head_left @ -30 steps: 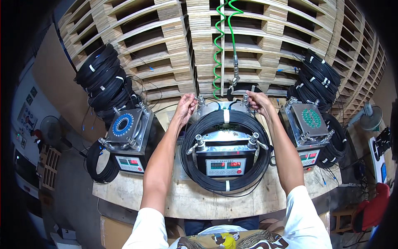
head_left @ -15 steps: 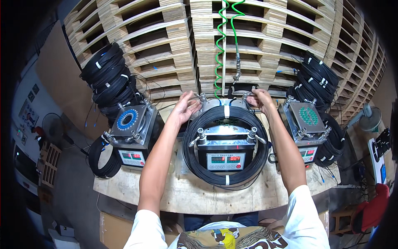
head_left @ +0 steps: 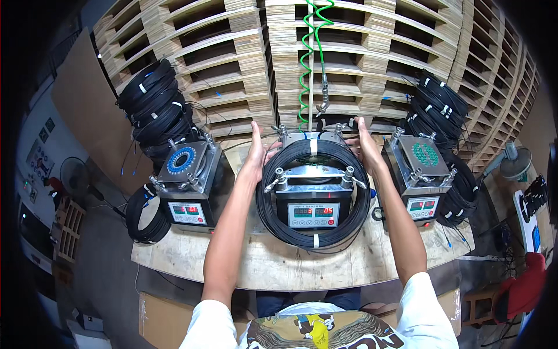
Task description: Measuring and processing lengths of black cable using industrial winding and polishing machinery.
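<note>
Cable coil (head_left: 290,234), black and bound with white ties, circles the front of the middle machine (head_left: 313,196), seemingly placed so its ends can reach the plate while the control panel (head_left: 313,216) shows through the loop. Your left hand (head_left: 256,158) and right hand (head_left: 367,150) flank its upper sides, palms inward, thumbs raised and apart from the fingers; neither is clamped, and whether your fingertips touch the cable cannot be told. Corner knobs probably press down the plates on the left machine (head_left: 197,195) and right machine (head_left: 427,187), which carry blue and green connectors. All three machines stand on your pale, marked wooden worktop (head_left: 273,273). Beyond it, you face stacked wooden pallets (head_left: 232,52) with a green hose (head_left: 320,52) hanging before them; piled coils (head_left: 154,116) rise behind the outer machines, and a fan (head_left: 74,177) stands off to your left.
</note>
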`<state>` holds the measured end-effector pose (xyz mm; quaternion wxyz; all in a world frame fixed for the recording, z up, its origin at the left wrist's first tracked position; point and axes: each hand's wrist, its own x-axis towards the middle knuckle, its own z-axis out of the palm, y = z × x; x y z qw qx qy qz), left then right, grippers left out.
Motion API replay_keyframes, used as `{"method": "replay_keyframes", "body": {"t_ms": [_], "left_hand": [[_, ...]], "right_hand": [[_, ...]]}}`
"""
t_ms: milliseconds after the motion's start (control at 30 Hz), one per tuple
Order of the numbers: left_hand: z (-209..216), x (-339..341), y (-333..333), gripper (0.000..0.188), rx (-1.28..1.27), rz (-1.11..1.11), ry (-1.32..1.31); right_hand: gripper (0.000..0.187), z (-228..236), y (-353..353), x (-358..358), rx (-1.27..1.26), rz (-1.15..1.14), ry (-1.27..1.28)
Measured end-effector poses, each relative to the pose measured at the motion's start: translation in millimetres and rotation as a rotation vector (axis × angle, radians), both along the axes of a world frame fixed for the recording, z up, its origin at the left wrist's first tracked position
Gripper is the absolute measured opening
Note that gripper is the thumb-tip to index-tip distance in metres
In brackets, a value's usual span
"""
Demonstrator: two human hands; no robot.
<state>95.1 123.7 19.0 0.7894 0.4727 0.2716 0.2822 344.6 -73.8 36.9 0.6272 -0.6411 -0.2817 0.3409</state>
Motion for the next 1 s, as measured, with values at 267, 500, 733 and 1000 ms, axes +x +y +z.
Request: {"method": "replay_keyframes", "body": {"t_ms": [267,500,733,1000], "left_hand": [[7,7,6,0.113,0.023,0.053,0.127],[2,16,21,0.119,-0.032,0.01,0.199],[18,21,-10,0.111,0.104,0.12,0.197],[7,20,-5,0.105,0.165,0.171,0.153]], "right_hand": [[0.09,-4,12,5,-0.042,0.026,0.027],[0.094,-6,15,-6,-0.004,-0.052,-0.062],[0.095,-2,10,-9,-0.032,-0.073,-0.071],[0.085,-2,11,-10,0.097,0.019,-0.05]]}}
